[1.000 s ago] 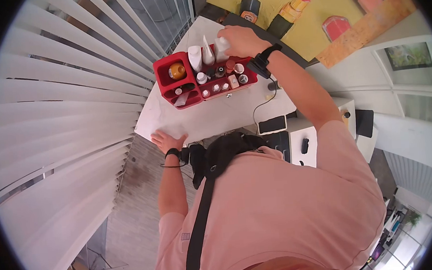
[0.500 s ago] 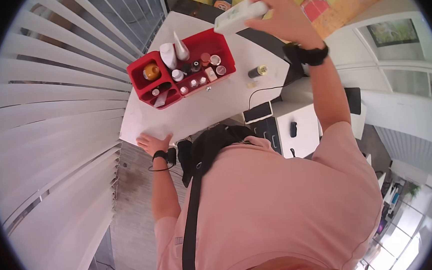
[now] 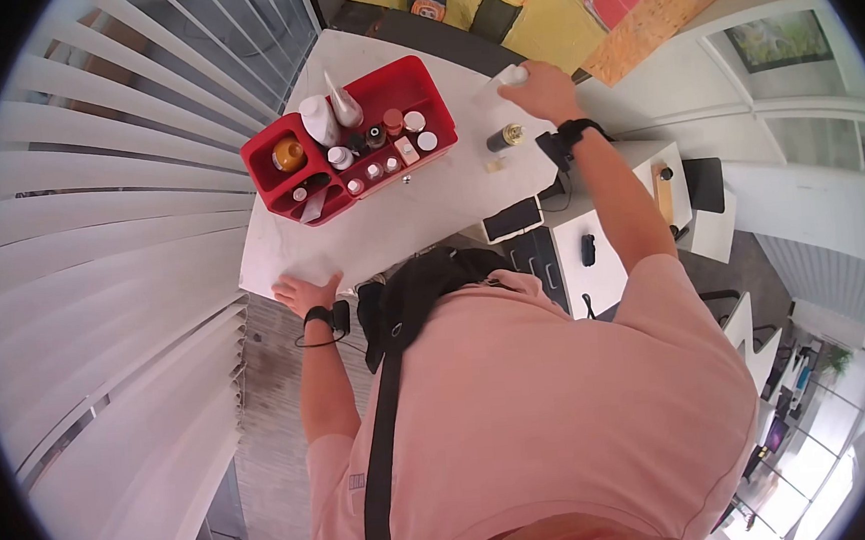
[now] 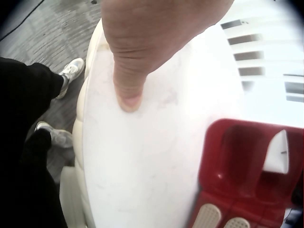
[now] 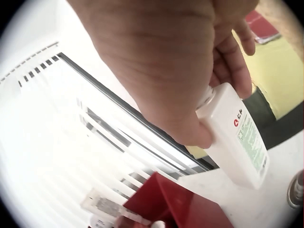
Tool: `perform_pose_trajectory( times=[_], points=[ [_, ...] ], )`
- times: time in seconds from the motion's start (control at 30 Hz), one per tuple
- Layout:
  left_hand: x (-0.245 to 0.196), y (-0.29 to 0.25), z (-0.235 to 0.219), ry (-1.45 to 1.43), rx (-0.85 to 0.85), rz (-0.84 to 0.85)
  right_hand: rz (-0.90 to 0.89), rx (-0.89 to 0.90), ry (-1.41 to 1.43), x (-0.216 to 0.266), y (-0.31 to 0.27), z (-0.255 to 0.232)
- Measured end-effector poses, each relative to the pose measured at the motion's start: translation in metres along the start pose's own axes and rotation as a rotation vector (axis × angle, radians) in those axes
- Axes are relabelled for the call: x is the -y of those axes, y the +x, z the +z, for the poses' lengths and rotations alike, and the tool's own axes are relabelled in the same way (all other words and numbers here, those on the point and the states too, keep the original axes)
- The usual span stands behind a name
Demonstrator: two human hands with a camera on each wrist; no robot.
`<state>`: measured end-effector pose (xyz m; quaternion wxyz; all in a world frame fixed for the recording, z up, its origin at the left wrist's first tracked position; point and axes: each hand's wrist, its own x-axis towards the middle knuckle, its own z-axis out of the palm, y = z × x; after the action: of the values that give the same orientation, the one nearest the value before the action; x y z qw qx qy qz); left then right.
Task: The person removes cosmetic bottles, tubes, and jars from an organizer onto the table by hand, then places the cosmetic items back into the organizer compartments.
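Note:
My right hand grips a white rectangular bottle near its top, thumb on one side and fingers on the other. Green and red print shows on the bottle's face, and its base is at the white tabletop, to the right of a red organizer. My left hand rests with spread fingers on the table's near left edge. In the organizer stand a white bottle, a white tube, an orange round container and several small bottles and jars.
A small dark bottle with a gold top stands on the table near the right hand. White blinds run along the left side. A tablet-like dark panel sits by the near edge, and a yellow painted board is behind the table.
My right hand has lifted the white bottle out of the organizer, carried it rightward and lowered it to the tabletop. The left hand has stayed on the table edge.

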<state>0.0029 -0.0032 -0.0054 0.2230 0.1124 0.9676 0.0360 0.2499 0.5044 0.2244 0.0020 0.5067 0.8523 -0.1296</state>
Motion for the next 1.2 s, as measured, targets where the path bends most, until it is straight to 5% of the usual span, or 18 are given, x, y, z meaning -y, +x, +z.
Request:
perform_pose_trajectory(
  times=[0.27,0.8,0.93,1.07,1.17,1.2],
  points=[
    [-0.005,-0.005,-0.009,-0.004,0.04,-0.029,0.104,0.149,-0.111,-0.005,0.018,0.059],
    [-0.004,-0.003,-0.006,0.011,0.0,-0.032,0.162,0.159,-0.157,-0.016,0.011,0.081],
    [-0.006,-0.008,-0.014,0.105,0.026,-0.047,0.189,0.297,-0.069,-0.015,0.013,0.077],
    [-0.012,-0.012,-0.017,-0.021,0.056,-0.049,0.143,0.23,-0.125,-0.014,0.002,0.065],
    [-0.008,-0.011,-0.016,-0.043,0.049,-0.044,-0.052,-0.157,0.069,-0.011,-0.013,0.053],
    [-0.008,-0.011,-0.016,-0.043,0.053,-0.039,-0.064,-0.154,0.068,-0.006,-0.017,0.047]
  ],
)
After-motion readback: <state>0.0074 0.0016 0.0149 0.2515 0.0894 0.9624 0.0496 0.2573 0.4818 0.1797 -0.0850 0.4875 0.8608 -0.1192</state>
